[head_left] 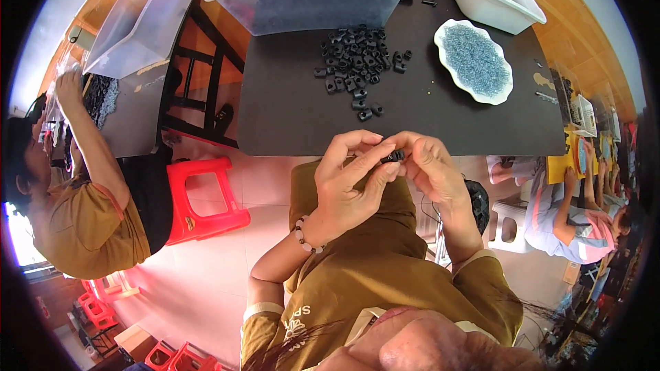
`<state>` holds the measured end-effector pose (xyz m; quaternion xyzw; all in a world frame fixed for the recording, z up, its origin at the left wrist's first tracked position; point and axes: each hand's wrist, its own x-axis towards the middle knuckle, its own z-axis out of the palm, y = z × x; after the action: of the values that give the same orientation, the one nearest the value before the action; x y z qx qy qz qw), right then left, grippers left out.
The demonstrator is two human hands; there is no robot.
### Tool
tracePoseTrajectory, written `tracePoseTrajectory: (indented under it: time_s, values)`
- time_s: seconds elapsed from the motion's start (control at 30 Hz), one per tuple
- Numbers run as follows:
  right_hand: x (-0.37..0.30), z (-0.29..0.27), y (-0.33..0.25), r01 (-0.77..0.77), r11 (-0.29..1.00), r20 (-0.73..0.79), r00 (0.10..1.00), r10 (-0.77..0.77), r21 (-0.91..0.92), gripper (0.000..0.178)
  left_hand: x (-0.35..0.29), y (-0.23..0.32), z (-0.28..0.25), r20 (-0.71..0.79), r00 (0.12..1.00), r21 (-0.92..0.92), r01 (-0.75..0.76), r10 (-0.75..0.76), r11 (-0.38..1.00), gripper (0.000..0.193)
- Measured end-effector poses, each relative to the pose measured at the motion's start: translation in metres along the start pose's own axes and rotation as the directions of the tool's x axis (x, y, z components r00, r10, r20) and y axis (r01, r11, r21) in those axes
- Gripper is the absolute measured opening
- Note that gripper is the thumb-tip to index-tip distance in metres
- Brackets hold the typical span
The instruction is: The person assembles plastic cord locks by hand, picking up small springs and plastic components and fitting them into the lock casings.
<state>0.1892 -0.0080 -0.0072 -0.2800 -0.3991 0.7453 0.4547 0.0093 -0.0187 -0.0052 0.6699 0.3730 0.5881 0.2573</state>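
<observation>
Just off the table's near edge, both my hands meet over a small black plastic piece [393,156], which looks like a cord lock. The thumb and forefinger of my left hand [350,182] pinch it from the left; a beaded bracelet circles that wrist. My right hand [436,168] has its fingers closed at the piece's other end, partly covering it. A loose pile of similar black pieces [354,58] lies beyond my hands on the dark table [289,110]. To the pile's right, a white scalloped plate [496,96] holds many tiny silvery pieces, perhaps springs.
A clear bin [309,7] full of black parts stands at the table's far side, with a white tub [491,0] to its right. Left of me are a red stool [206,199] and a seated co-worker [89,213]. Other people [577,227] work at the right.
</observation>
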Motion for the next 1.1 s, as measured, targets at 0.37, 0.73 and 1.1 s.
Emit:
tracePoseTrajectory:
  time_s: [0.37, 0.73, 1.1]
  values:
    - [-0.001, -0.015, 0.017, -0.129, 0.969, 0.152, 0.984, 0.097, 0.212, 0.045, -0.003, 0.002, 0.000, 0.076, 0.992, 0.148, -0.107, 0.096, 0.983, 0.035]
    - [-0.004, -0.011, 0.017, -0.209, 0.901, 0.185, 0.972, 0.148, 0.380, 0.039, 0.000, 0.015, -0.008, 0.212, 0.974, 0.254, -0.128, 0.074, 0.959, 0.033]
    - [-0.006, 0.002, 0.013, -0.219, 0.919, 0.139, 0.973, 0.182, 0.328, 0.045, 0.002, 0.018, -0.014, 0.267, 0.960, 0.251, -0.156, 0.087, 0.955, 0.030]
